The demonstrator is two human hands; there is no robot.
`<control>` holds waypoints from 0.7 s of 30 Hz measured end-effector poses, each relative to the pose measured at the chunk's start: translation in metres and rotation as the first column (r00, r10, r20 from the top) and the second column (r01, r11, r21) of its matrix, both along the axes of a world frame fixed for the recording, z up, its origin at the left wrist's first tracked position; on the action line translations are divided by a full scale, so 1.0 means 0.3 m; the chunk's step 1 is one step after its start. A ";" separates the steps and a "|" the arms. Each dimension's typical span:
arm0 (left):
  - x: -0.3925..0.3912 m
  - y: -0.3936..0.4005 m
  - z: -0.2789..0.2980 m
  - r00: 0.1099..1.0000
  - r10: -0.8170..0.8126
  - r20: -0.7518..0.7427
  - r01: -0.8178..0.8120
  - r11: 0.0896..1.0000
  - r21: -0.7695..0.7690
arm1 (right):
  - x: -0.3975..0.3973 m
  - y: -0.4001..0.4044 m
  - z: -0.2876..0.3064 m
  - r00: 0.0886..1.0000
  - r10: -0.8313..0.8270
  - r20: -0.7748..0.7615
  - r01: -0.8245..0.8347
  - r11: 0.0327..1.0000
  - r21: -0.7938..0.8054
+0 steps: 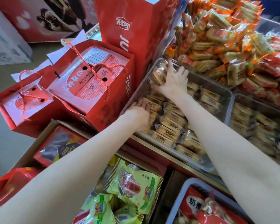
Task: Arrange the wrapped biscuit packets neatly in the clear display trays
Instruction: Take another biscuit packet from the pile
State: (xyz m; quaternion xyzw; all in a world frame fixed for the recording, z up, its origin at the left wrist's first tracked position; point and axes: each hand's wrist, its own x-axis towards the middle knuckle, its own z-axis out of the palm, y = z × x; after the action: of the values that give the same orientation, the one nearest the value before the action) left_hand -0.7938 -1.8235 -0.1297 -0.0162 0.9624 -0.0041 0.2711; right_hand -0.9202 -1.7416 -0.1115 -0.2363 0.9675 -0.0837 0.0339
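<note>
Hands apart: right hand [173, 80] grips biscuit packets [158, 75] at the tray's [223, 91] far-left corner; left hand [141, 112] presses flat on packets by its left edge.

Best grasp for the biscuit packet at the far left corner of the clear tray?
Come from above and span the biscuit packet across its short width, fingers on the far side, thumb on the near side. It stands against the clear tray wall, so only its top and inner faces are free. The right hand already grips it so.
</note>
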 end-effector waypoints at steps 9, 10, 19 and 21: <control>0.009 -0.004 0.008 0.999 -0.024 -0.035 0.025 1.000 0.004 | 0.008 0.054 -0.067 0.965 0.255 0.057 -0.261 0.927 0.270; 0.009 -0.006 0.008 0.999 -0.025 -0.038 0.025 1.000 0.008 | 0.007 0.046 -0.066 0.960 0.264 0.091 -0.279 0.913 0.297; 0.002 -0.005 0.019 1.000 -0.021 -0.013 0.021 0.999 0.024 | 0.037 0.031 -0.109 0.924 0.137 0.356 -0.229 0.946 0.231; 0.001 -0.001 0.032 1.000 0.003 -0.026 -0.002 0.999 0.032 | 0.048 0.076 -0.085 0.912 0.161 0.378 -0.229 0.963 0.142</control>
State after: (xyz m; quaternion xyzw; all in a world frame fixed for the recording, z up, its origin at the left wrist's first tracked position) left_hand -0.7937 -1.8236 -0.1200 -0.0130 0.9657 0.0120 0.2590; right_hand -0.9057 -1.7189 -0.1370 -0.3082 0.9195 -0.0325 0.2417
